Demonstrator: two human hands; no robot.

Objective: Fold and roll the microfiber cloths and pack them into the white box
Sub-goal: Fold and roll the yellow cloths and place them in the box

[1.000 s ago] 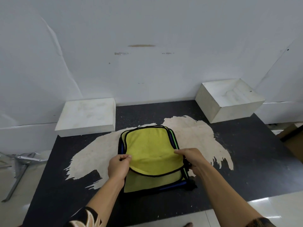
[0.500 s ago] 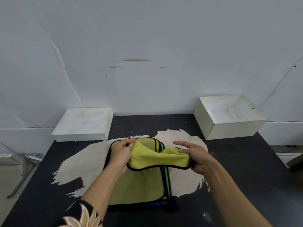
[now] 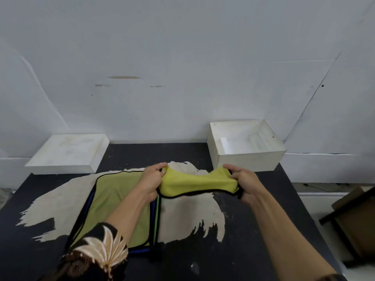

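- A stack of cloths [image 3: 113, 199] is laid flat on the bench [image 3: 263, 230], partly covered by the left forearm.
- One yellow cloth [image 3: 196, 182] is held stretched between the hands, above the bench and just right of the stack.
- Its left end is gripped by the left hand [image 3: 151, 183], fingers curled.
- Its right end is gripped by the right hand [image 3: 245, 182].
- The white box [image 3: 249, 147] is seen open behind the right hand; its contents cannot be told.
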